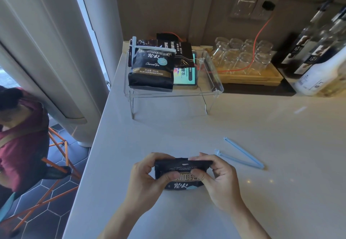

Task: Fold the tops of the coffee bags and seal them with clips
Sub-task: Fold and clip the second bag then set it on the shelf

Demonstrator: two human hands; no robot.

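A black coffee bag (182, 167) stands on the white counter (262, 192) close to me, its top bent over. My left hand (145, 179) grips its left side and my right hand (218, 179) its right side, thumbs pressed on the front fold. A light blue clip (241, 156) lies open in a V on the counter just right of my right hand. On a clear acrylic shelf (211, 91) farther back stands another black coffee bag (151, 66) with a white clip (155, 48) across its folded top, more dark bags behind it.
A phone with a lit screen (184, 76) leans on the shelf. A wooden tray of upturned glasses (243, 59) sits at the back, bottles (318, 51) at far right. An orange cable runs to a wall socket. A person in red sits left, below the counter edge.
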